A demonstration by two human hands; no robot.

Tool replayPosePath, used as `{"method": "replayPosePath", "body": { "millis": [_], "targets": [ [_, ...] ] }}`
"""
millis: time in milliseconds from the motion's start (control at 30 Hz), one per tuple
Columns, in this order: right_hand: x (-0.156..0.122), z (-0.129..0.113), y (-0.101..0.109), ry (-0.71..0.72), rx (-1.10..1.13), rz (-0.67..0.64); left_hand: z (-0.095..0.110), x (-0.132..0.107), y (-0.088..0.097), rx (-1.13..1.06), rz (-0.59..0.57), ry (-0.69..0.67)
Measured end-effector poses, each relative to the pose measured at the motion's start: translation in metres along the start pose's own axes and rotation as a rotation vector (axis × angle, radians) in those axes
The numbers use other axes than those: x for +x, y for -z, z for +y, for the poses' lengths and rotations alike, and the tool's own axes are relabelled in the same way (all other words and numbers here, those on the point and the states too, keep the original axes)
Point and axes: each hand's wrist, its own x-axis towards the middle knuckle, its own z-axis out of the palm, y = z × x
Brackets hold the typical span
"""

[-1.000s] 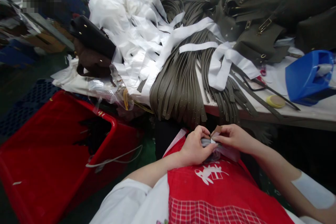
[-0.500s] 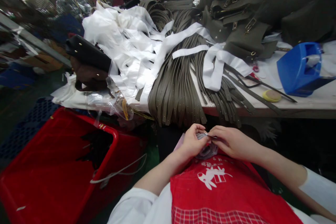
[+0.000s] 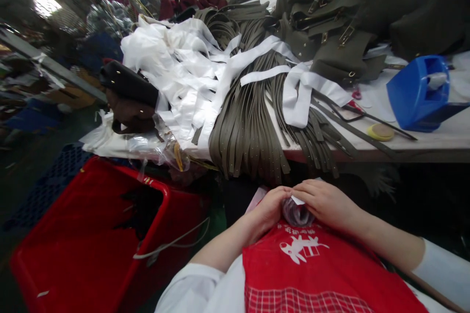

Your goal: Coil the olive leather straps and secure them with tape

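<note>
My left hand (image 3: pixel 272 207) and my right hand (image 3: pixel 324 201) meet in front of the red apron (image 3: pixel 312 274), fingertips touching. Between and below them sits a greyish, translucent roll (image 3: pixel 298 215) with an open end facing me; its exact kind I cannot make out. A small white piece (image 3: pixel 297 200) sticks out under the right fingers, at the top of the roll. My left fingers are curled against the roll's left side, their tips partly hidden. The right fingers bend over its top and right side.
Ahead, dark olive straps (image 3: pixel 249 142) hang over the table edge (image 3: pixel 367 156). White strips (image 3: pixel 183 78) lie to their left, olive bags (image 3: pixel 341 54) to the right. A blue tape dispenser (image 3: pixel 411 93) stands far right. At lower left is a red bin (image 3: pixel 73 234) holding dark material.
My hands have come closer together and turned flatter over the roll. A thin piece pinched between them earlier now shows as a white piece under the right fingers. The view has shifted slightly.
</note>
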Motion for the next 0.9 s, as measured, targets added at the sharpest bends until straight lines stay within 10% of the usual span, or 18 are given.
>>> {"method": "replayPosePath", "body": {
  "millis": [500, 733, 900],
  "targets": [
    [-0.032, 0.014, 0.01, -0.283, 0.318, 0.151, 0.014, 0.0, -0.008, 0.145, -0.105, 0.023],
    [-0.092, 0.132, 0.105, -0.864, -0.188, 0.816, 0.035, 0.006, 0.001, 0.237, -0.038, -0.118],
    [-0.128, 0.233, 0.154, -1.187, -0.12, 0.828, 0.031, 0.021, 0.002, 0.296, -0.062, -0.156]
  ]
}}
